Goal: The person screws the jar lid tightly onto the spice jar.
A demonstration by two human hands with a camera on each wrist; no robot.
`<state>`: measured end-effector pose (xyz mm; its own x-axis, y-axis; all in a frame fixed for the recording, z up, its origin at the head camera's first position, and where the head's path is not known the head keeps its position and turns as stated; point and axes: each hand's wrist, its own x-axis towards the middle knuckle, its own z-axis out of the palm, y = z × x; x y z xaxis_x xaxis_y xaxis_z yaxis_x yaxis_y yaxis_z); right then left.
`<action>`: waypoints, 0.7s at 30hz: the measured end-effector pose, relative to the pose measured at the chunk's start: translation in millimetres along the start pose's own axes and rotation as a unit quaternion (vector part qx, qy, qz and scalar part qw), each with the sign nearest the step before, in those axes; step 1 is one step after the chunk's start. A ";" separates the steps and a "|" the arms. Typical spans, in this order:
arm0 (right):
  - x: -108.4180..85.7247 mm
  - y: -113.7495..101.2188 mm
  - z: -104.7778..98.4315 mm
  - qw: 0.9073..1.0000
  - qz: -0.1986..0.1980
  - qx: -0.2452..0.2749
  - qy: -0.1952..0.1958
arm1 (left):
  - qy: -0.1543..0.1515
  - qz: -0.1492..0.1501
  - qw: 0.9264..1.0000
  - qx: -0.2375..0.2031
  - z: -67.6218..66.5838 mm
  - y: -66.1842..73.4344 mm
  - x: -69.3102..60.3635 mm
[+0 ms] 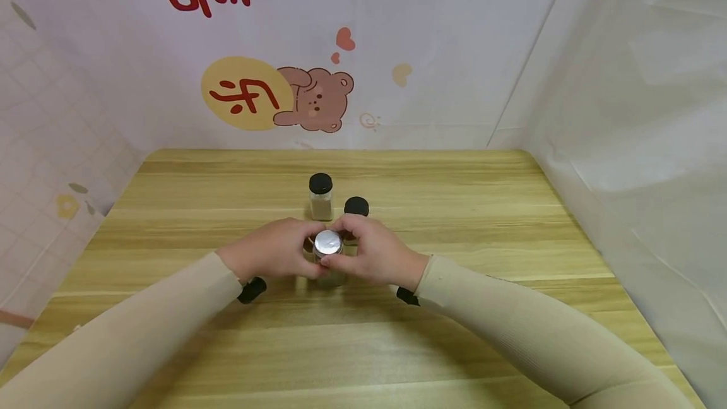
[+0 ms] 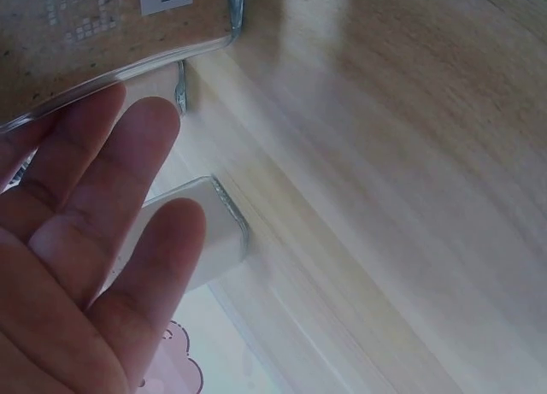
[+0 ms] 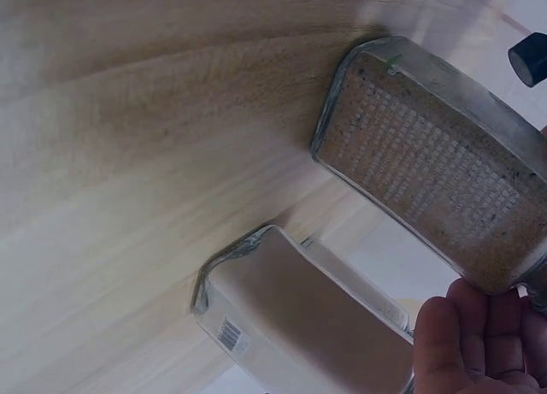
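Note:
A square glass spice jar (image 1: 332, 279) with speckled brown seasoning in it stands upright between the two hands, its top covered by silver foil (image 1: 328, 242). The left hand (image 1: 278, 249) pinches it near the top, thumb in front and index finger behind; its other fingers extend loosely in the left wrist view. From the other side the right hand (image 1: 377, 251) grips the neck, with the thumb at the foil's front edge. Printed text covers one side of the spice jar (image 3: 427, 163) in the right wrist view. A small dark shape beside the left fingers is mostly hidden.
Behind the hands stands a black-capped jar of pale powder (image 1: 320, 197). Another jar with a black cap (image 1: 356, 206) is just behind the right hand, partly covered by it. The wooden table (image 1: 227, 352) meets a printed cloth wall (image 1: 431, 106) at the back.

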<state>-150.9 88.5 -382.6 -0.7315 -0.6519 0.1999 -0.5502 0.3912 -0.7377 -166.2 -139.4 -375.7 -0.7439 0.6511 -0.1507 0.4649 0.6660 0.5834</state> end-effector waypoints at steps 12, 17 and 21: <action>-0.3 0.0 -4.8 1.000 -0.010 0.009 -0.021 | -0.006 -0.007 1.000 0.003 -1.8 2.1 0.4; -0.3 0.4 -6.0 0.999 -0.038 0.002 -0.026 | -0.009 -0.002 1.000 0.000 -2.6 3.0 0.1; 0.0 -0.2 -4.9 0.999 -0.022 0.016 -0.022 | -0.009 0.000 1.000 0.001 -2.2 2.6 0.8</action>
<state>-152.8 91.7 -379.2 -0.6884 -0.6960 0.2042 -0.5672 0.3409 -0.7497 -166.6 -137.9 -372.5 -0.7349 0.6579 -0.1647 0.4657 0.6661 0.5826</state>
